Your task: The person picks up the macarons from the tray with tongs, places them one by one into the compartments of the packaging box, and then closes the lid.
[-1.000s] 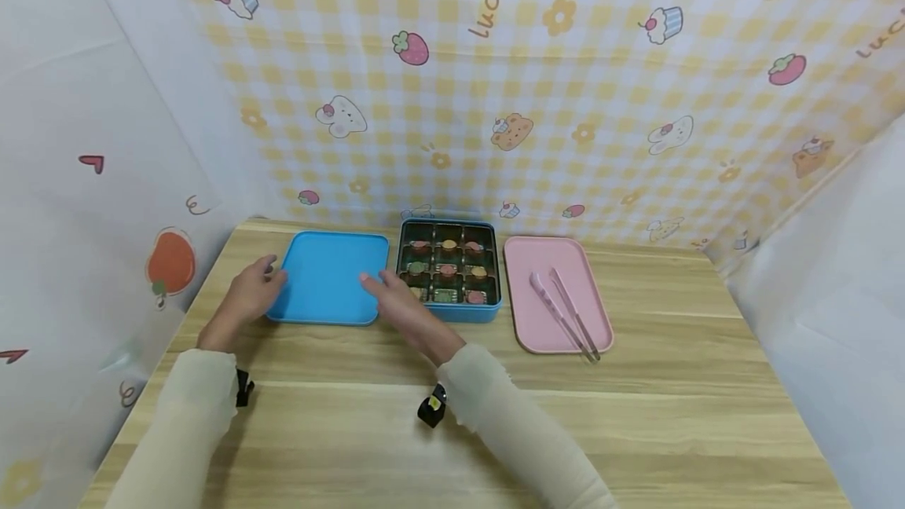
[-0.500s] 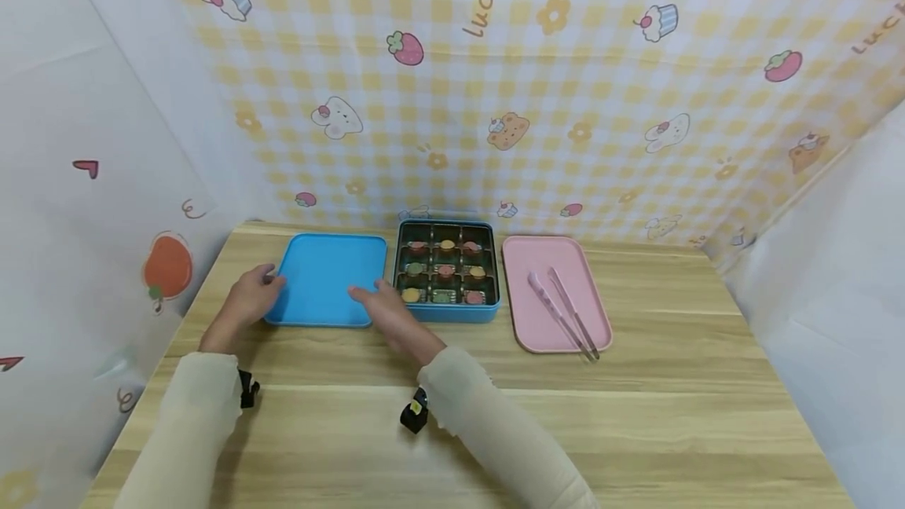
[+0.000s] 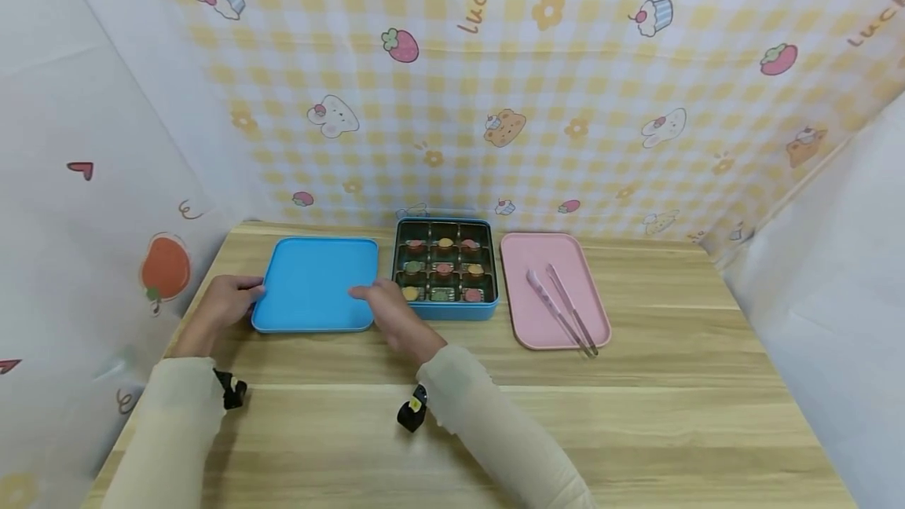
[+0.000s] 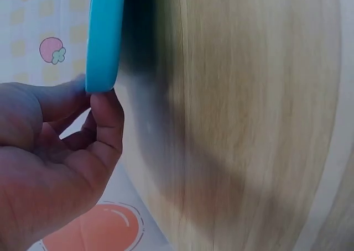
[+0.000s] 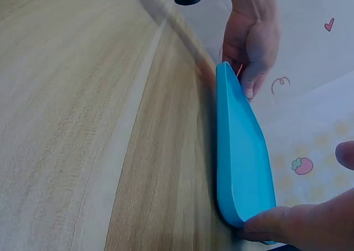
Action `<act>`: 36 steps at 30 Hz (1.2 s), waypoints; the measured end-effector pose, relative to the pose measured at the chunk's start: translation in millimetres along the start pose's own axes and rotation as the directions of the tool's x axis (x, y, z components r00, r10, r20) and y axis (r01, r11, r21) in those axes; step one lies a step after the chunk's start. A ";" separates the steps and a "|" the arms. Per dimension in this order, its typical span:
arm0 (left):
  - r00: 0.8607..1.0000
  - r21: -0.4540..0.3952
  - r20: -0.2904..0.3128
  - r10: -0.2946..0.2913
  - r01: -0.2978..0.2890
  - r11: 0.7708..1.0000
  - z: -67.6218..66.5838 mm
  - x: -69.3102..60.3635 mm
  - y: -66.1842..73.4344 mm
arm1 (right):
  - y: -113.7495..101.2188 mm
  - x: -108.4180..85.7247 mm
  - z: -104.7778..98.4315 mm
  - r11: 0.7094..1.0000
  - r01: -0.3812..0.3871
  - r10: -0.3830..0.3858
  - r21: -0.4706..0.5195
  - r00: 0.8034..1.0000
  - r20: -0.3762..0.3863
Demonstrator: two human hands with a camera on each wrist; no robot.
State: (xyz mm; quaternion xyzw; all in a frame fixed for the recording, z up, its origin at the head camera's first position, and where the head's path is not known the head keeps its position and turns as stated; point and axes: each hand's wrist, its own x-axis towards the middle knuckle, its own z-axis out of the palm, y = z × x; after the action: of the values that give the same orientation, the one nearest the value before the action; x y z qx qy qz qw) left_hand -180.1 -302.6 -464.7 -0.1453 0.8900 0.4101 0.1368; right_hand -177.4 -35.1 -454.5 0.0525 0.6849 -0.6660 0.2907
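A shallow blue tray lies left of the tin in the head view. My left hand pinches its left edge, thumb against the rim and curled fingers beneath, clearest in the left wrist view, where the tray edge stands off the wood. At the right edge is my right hand, one digit over the rim near a corner in the right wrist view; its other fingers are mostly hidden. Just beyond it stands a blue tin with a divided insert of small red, yellow and green pieces.
A pink tray right of the tin bears tongs whose end overhangs its front rim. The wooden table backs onto a yellow checked cloth. White cloth borders the left side.
The blue tray has shifted left and slightly nearer, away from the tin. My left hand has moved left with it and closed on its edge. The tin, pink tray and tongs stay put.
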 end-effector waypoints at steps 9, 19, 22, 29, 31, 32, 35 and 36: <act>0.997 0.040 0.055 0.046 -0.048 0.998 -13.0 -1.9 -3.7 | -3.4 -3.2 -1.8 1.000 0.003 -0.003 0.000 1.000 0.029; 0.996 0.010 0.050 0.074 -0.075 0.997 -33.4 -13.9 6.3 | -14.0 -17.2 -2.7 0.991 0.042 -0.038 -0.125 0.999 0.037; 0.995 0.027 0.023 0.100 -0.101 0.995 -38.4 -17.6 8.8 | -17.0 -25.3 -1.3 0.978 0.060 -0.052 -0.197 0.998 0.046; 0.986 0.046 -0.025 0.163 -0.161 0.986 -46.8 -21.8 17.0 | -26.2 -38.6 -2.3 0.967 0.118 -0.109 -0.224 0.993 0.052; 0.987 0.034 -0.024 0.159 -0.158 0.987 -46.7 -22.9 18.6 | -28.5 -40.3 -4.2 0.967 0.134 -0.128 -0.216 0.991 0.043; 0.987 0.028 -0.026 0.157 -0.156 0.987 -46.4 -23.4 19.5 | -29.3 -40.9 -5.1 0.967 0.142 -0.136 -0.211 0.990 0.039; 0.988 0.001 -0.029 0.150 -0.150 0.989 -45.0 -24.0 23.1 | -31.5 -40.9 -7.7 0.962 0.171 -0.171 -0.212 0.985 0.018; 0.989 -0.008 -0.027 0.146 -0.146 0.989 -44.6 -23.9 24.5 | -32.1 -40.7 -8.7 0.960 0.182 -0.184 -0.213 0.983 0.011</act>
State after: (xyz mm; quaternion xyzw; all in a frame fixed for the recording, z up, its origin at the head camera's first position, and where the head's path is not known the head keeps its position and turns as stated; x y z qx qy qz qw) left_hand -172.8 -318.3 -411.2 -0.0859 0.8978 0.4217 0.0938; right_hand -161.4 -17.5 -407.6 -0.0396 0.7557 -0.6124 0.2287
